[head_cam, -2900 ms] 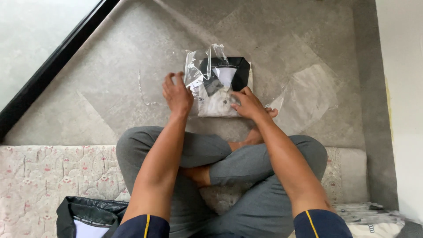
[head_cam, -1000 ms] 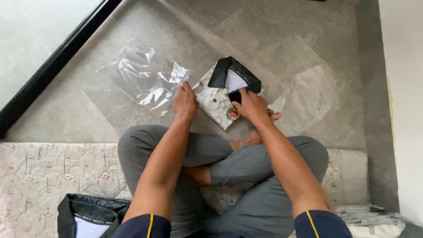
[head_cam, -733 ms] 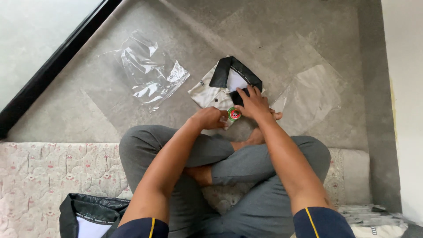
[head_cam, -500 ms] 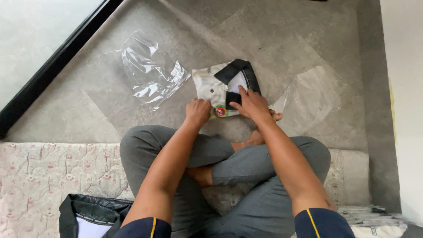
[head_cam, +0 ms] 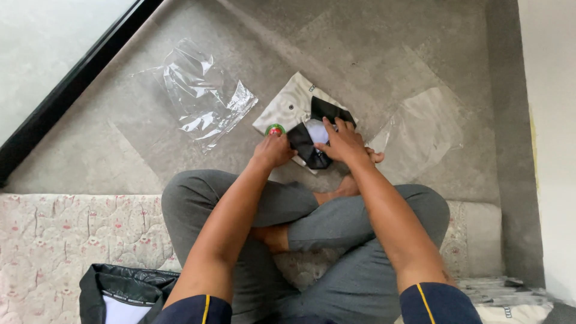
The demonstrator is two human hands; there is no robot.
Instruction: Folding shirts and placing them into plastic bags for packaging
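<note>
— Grey stone floor (head_cam: pixel 372 54), quilted mat (head_cam: pixel 66 240) along the near edge. Crumpled clear bag (head_cam: pixel 201 99) lying well left, flatter clear bag (head_cam: pixel 423 129) to the right.

— And between them?

— Folded cream shirt (head_cam: pixel 288 108) on the floor, just ahead of crossed legs. Left hand (head_cam: pixel 273 150) pinching its near edge beside the round badge (head_cam: pixel 275 129); right hand (head_cam: pixel 342 143) pressed flat on the black collar (head_cam: pixel 312 144).

— Best handling?

— Probably: keep the collar pinned, turn slowly, folds kept square.
</note>
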